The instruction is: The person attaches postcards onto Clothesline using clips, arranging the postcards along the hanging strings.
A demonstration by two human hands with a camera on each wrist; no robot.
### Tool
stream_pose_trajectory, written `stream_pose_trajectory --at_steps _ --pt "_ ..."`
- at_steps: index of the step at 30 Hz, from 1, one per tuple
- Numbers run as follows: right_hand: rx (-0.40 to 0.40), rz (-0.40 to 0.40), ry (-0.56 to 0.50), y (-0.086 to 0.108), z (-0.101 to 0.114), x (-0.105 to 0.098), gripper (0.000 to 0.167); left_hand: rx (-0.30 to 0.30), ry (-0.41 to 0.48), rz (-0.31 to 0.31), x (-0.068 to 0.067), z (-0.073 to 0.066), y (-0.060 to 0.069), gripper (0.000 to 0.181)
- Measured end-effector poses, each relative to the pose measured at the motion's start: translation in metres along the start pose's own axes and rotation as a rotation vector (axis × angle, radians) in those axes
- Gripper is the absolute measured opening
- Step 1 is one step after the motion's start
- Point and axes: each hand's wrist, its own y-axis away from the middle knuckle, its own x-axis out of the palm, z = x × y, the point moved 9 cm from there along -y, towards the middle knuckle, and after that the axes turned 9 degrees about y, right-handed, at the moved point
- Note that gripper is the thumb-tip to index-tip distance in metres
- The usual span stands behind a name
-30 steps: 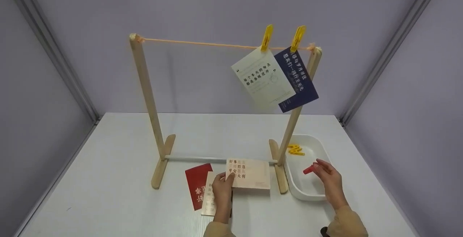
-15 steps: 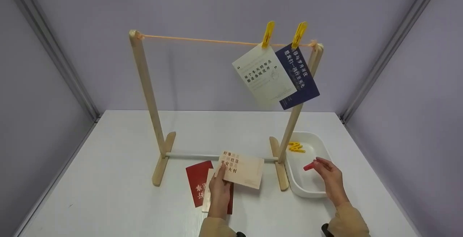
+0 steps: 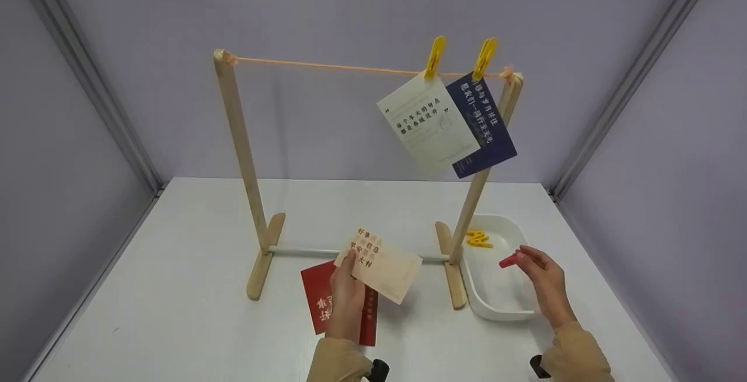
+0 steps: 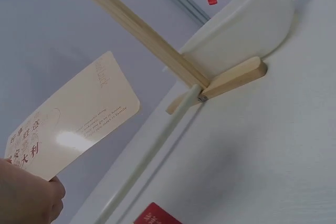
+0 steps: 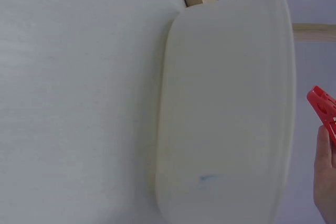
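In the head view my left hand [image 3: 346, 291] pinches a cream card with brown lettering [image 3: 388, 268] by its left side, tilted above the table. The left wrist view shows the same card [image 4: 79, 119] and part of the left hand [image 4: 29, 195]. My right hand [image 3: 545, 283] pinches a red clip [image 3: 509, 260] over the white tray [image 3: 502, 315]. That clip [image 5: 321, 100] also appears at the right edge of the right wrist view. Under the left forearm, red cards [image 3: 315, 291] lie on the table, partly covered.
A wooden rack [image 3: 238, 137] carries an orange string [image 3: 327, 66]. Yellow clips [image 3: 435, 58] hold a pale card [image 3: 429, 119] and a dark blue card [image 3: 487, 131] at its right end. More yellow clips [image 3: 478, 239] lie in the tray.
The left hand has drawn the cream card left and turned it clockwise, off the cards on the table. The right hand with the red clip has shifted slightly right.
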Motion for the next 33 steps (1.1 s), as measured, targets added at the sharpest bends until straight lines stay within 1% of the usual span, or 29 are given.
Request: stream_pose_trajectory --at_steps 1,2,4,6,7,9,11,13,16,17,19,22,23,24,26,29,30,33 --pt "-0.006 -0.001 0.014 0.0 0.005 -0.002 0.067 -0.006 -0.027 -0.031 0.01 -0.007 0.007 0.042" --pt "-0.015 -0.003 0.028 -0.001 0.01 -0.005 0.067 -0.005 -0.019 -0.03 0.016 -0.011 0.007 0.041" --pt "-0.042 -0.015 0.051 -0.002 0.022 -0.012 0.066 -0.009 0.019 -0.007 0.028 -0.019 0.007 0.038" --pt "-0.082 -0.023 0.071 -0.003 0.037 -0.019 0.062 -0.005 0.026 0.025 0.039 -0.029 0.006 0.036" --pt "-0.109 -0.022 0.066 -0.004 0.046 -0.022 0.058 0.001 0.021 0.04 0.045 -0.033 0.005 0.035" --pt "-0.179 -0.022 0.014 -0.003 0.069 -0.028 0.047 0.012 0.009 0.063 0.056 -0.043 0.003 0.033" --pt "-0.234 -0.019 0.004 -0.003 0.089 -0.034 0.041 0.024 0.007 0.08 0.066 -0.054 0.001 0.029" --pt "-0.284 -0.013 -0.016 -0.003 0.108 -0.039 0.035 0.037 0.001 0.092 0.077 -0.064 0.0 0.03" --pt "-0.332 -0.023 0.043 -0.004 0.134 -0.047 0.036 0.049 0.009 0.123 0.094 -0.08 -0.001 0.033" --pt "-0.35 -0.022 0.03 -0.003 0.144 -0.05 0.035 0.057 0.01 0.131 0.1 -0.085 0.0 0.035" --pt "-0.381 -0.028 0.056 -0.001 0.165 -0.055 0.034 0.071 0.002 0.143 0.111 -0.096 0.001 0.036" --pt "-0.422 -0.035 -0.001 0.001 0.196 -0.064 0.032 0.094 -0.002 0.162 0.126 -0.111 0.003 0.027" --pt "-0.432 -0.043 0.001 0.003 0.206 -0.067 0.031 0.103 0.002 0.166 0.131 -0.115 0.004 0.023" --pt "-0.437 -0.05 -0.004 0.004 0.216 -0.07 0.03 0.108 0.002 0.177 0.137 -0.119 0.005 0.02" --pt "-0.447 -0.062 -0.058 0.006 0.236 -0.076 0.029 0.115 -0.006 0.206 0.149 -0.126 0.008 0.017" --pt "-0.448 -0.081 -0.085 0.011 0.265 -0.083 0.03 0.125 -0.015 0.235 0.164 -0.133 0.013 0.015" --pt "-0.452 -0.079 -0.111 0.013 0.275 -0.084 0.031 0.131 -0.023 0.24 0.168 -0.135 0.014 0.015" --pt "-0.48 -0.079 -0.148 0.019 0.306 -0.086 0.032 0.145 -0.041 0.259 0.181 -0.139 0.016 0.015"
